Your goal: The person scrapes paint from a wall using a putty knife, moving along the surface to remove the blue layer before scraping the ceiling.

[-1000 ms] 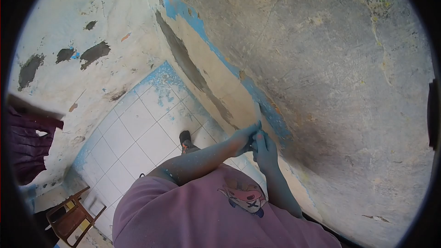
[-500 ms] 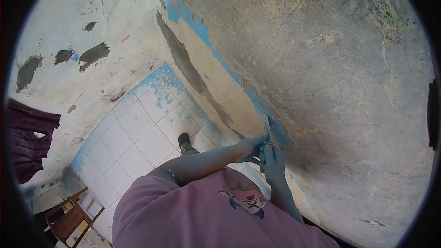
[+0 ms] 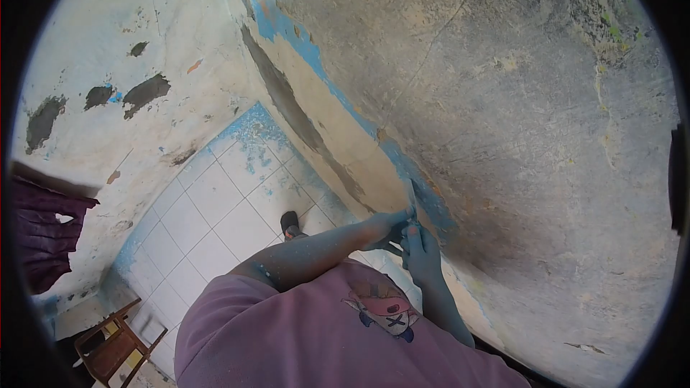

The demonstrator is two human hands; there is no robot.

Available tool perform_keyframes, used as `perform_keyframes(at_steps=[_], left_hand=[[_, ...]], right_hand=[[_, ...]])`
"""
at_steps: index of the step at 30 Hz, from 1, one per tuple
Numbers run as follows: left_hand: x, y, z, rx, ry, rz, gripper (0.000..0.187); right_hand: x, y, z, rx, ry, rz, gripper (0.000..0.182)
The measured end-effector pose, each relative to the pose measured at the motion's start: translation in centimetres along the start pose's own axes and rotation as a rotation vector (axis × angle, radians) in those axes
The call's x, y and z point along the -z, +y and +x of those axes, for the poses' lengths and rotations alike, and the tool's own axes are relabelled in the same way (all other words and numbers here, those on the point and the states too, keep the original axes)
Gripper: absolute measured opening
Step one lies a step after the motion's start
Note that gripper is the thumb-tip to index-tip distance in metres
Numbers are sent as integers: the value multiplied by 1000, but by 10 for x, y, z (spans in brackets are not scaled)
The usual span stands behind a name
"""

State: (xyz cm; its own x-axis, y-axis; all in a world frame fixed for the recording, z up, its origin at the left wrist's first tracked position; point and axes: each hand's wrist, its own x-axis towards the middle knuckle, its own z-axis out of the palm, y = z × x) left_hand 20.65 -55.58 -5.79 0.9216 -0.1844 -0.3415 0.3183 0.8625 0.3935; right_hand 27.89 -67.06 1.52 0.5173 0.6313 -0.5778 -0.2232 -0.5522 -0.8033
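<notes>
A narrow scraper [image 3: 412,200] is gripped by both hands against the wall [image 3: 517,115]. The left hand [image 3: 384,228] is closed around the lower part of the tool, its fingers [image 3: 399,215] curled over the handle, and the right hand [image 3: 421,249] is clenched just below and beside it, so that the two hands touch each other. Only the thin pale blade is seen, projecting upward out of the fingers, tilted slightly left, with its tip laid on the wall at the edge of the blue paint strip [image 3: 413,172]. The handle itself is hidden inside the grip, and which fingers bear on it cannot be told.

The blue strip is seen running diagonally down the wall, with a bare beige band [image 3: 327,118] to its left and rough grey plaster to its right. Below the hands, a pink shirt [image 3: 309,330] with a printed figure is worn by the person, and a dark shoe [image 3: 290,222] is planted on the white tiled floor [image 3: 215,208], which is speckled with blue flakes near the wall's foot. A wooden stool [image 3: 108,348] is placed at the lower left, well apart from the hands, and a dark red cloth [image 3: 39,233] is hung at the left edge.
</notes>
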Motion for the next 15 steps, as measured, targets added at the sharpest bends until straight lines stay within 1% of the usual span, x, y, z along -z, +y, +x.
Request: perform_keyframes(at_steps=[2, 5, 6, 8, 12, 14, 15], left_hand=[[4, 4, -4, -74, 80, -61, 69], [11, 1, -2, -45, 29, -47, 69], [8, 1, -3, -43, 28, -46, 69], [0, 2, -4, 36, 48, 75, 69], [3, 6, -8, 47, 37, 9, 68], [15, 13, -11, -55, 62, -89, 65], [19, 15, -12, -54, 61, -89, 65]], right_hand=[[-8, 9, 14, 137, 13, -63, 30], [-5, 16, 14, 160, 34, -114, 30], [0, 17, 10, 160, 36, -113, 30], [9, 15, 1, 102, 35, -144, 30], [-6, -1, 6, 54, 26, -128, 31], [-21, -7, 17, 54, 39, -123, 35], [-25, -8, 19, 53, 40, -123, 35]])
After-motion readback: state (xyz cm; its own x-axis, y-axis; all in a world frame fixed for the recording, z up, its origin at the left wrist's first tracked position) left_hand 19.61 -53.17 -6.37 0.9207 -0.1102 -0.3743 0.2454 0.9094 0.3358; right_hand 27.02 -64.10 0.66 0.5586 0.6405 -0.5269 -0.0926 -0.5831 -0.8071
